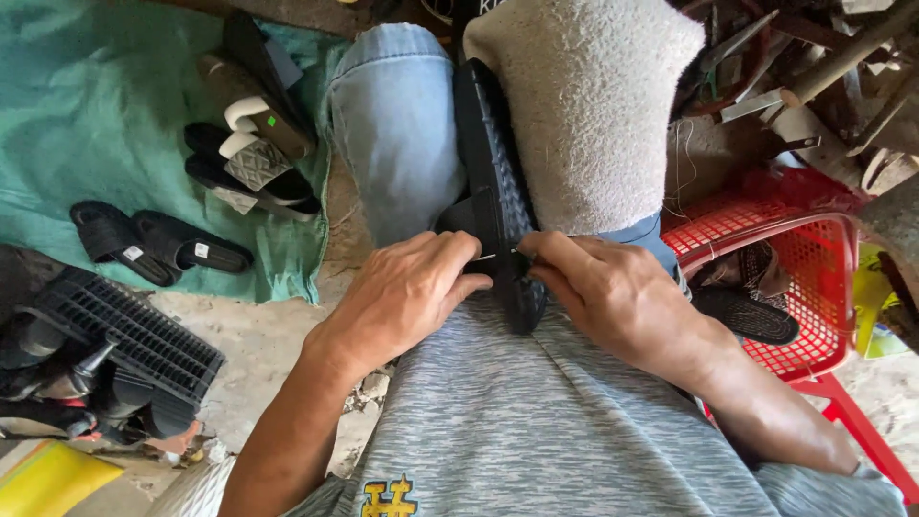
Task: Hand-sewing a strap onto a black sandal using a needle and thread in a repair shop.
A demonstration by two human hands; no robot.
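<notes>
sandal: so what I've got in hand is a black rubber slide sandal with a diamond-textured sole [493,153], standing on its edge between my knees, heel end down at my lap, toe end running up beside the pale rough block
left hand: my left hand [407,292] has its fingers curled shut around the strap side of the sandal, thumb tucked against the edge
right hand: my right hand [613,292] is pinched narrow on the sandal's edge right where the strap meets the sole. Might be something thin between the fingertips, honestly can't tell
how it'll handle: looks light and bendy to me, soft rubber, grippy tread so not slippery, not fragile either. Best hold is probably low on the sole edge near the strap, since the free end would flop
block: pale grey rough-textured rounded block [584,105] touching the sandal on its right, propped over my right leg
knee: faded blue denim knee [392,124] just left of the sandal
basket: red plastic mesh basket [814,287] off to my right, a dark sandal lying in it
floor stuff: more black sandals [163,244] on a green cloth [86,115] well off to the left, and a black ribbed plastic crate [124,330] nearer me
</notes>
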